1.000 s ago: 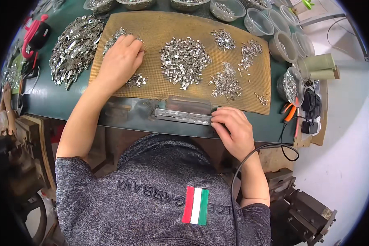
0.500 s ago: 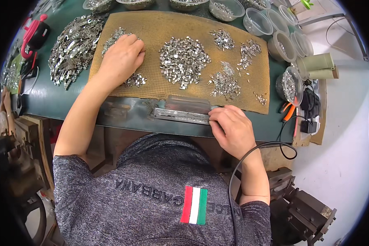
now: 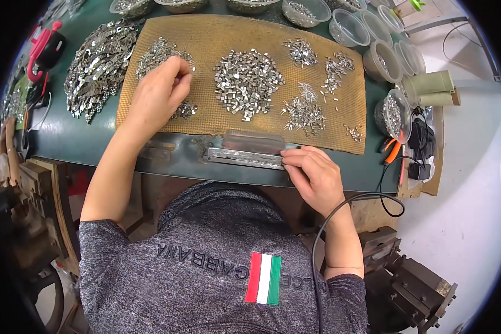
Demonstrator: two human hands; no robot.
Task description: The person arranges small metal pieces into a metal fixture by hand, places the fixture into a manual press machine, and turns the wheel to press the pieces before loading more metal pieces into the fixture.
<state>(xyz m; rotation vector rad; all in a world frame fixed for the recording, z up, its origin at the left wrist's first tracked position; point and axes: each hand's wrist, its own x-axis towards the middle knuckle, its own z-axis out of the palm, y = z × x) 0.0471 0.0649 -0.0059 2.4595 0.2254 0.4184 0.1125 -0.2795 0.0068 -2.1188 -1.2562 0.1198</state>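
The left hand (image 3: 160,93) curls narrowly over a heap of small silvery metal pieces (image 3: 157,54); whether it pinches any, I cannot tell. The right hand (image 3: 316,177), fingers bent close, touches the right end of a long, straight grey metal bar (image 3: 245,158) lying on the dark green tabletop (image 3: 89,139) before a yellow-brown mat (image 3: 204,72).

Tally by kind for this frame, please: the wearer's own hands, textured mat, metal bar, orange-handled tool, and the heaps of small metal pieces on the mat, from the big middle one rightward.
Own hands (left hand, right hand): 2
Textured mat: 1
Metal bar: 1
Orange-handled tool: 1
Heaps (big middle heap, four smaller heaps to its right): 5
Total: 10
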